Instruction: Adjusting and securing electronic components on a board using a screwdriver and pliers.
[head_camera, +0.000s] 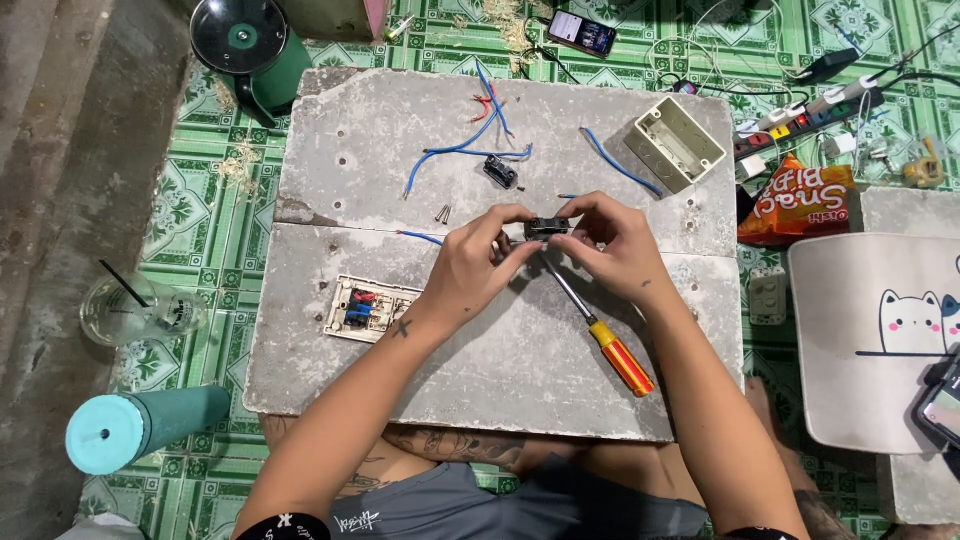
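1. Head view: left hand (478, 258) & right hand (612, 245) both pinch a small black switch module (549, 227), fingers closed on its ends, raised over the slab (600, 110) centre, prob. for a closer look.
2. Screwdriver (605, 340) lies under right wrist, within reach; switch plate (365, 307) near slab's left edge.

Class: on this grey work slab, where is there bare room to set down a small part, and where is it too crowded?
The slab is bare along its near edge, between the switch plate and the screwdriver, and along its left side above that plate. The far middle is crowded with blue wires and a black part; the beige box fills the far right corner; both hands occupy the centre.
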